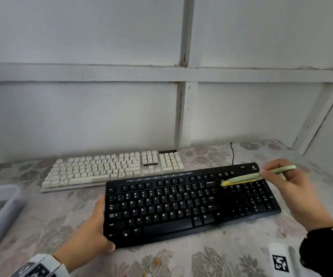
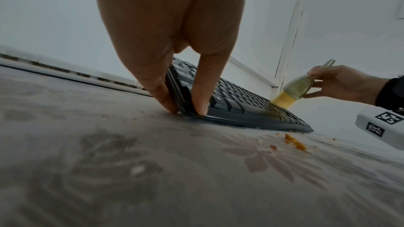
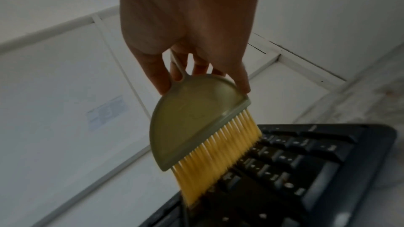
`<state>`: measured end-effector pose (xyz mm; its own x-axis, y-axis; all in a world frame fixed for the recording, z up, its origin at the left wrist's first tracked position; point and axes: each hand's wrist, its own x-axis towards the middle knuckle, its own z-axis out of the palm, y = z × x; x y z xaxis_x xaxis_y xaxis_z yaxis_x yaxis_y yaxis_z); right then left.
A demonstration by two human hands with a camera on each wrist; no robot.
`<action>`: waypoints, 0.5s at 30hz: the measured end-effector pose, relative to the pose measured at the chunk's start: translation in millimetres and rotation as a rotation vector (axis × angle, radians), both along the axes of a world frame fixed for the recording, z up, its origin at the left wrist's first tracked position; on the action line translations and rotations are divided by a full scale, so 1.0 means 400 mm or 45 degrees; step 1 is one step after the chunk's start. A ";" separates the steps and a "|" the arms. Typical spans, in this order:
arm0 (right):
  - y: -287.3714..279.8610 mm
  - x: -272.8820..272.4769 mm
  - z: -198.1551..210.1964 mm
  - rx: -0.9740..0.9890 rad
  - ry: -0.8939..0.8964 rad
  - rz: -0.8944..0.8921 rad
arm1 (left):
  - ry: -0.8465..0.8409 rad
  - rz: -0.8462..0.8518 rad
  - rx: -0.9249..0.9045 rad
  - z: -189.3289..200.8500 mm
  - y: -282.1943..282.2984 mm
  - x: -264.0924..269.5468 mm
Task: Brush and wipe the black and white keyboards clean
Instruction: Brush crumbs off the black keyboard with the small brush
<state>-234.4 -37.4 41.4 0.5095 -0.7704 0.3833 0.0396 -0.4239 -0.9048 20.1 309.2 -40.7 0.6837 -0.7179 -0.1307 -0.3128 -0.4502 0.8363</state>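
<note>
My left hand (image 1: 93,226) clamps the black keyboard's (image 1: 181,204) left end so it won't slide. My right hand (image 1: 293,188) pinches the brush (image 1: 247,177), bristles on the keys at centre right. The keyboard's long axis runs left-right, rising slightly rightward; the white keyboard (image 1: 111,168) waits behind.

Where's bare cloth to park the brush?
Free: the cloth right of the white keyboard, behind the black keyboard, beside its cable. Crumbs litter the front strip. The left is crowded by the grey tray.
</note>
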 end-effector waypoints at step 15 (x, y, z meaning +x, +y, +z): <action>-0.102 -0.071 0.002 0.000 0.089 -0.305 | 0.076 0.004 0.065 0.011 0.000 -0.007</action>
<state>-262.7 -78.1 42.2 0.3375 -0.8724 0.3537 -0.1248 -0.4139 -0.9017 17.2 309.3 -36.3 0.6760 -0.7071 -0.2075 -0.2617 -0.4936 0.8294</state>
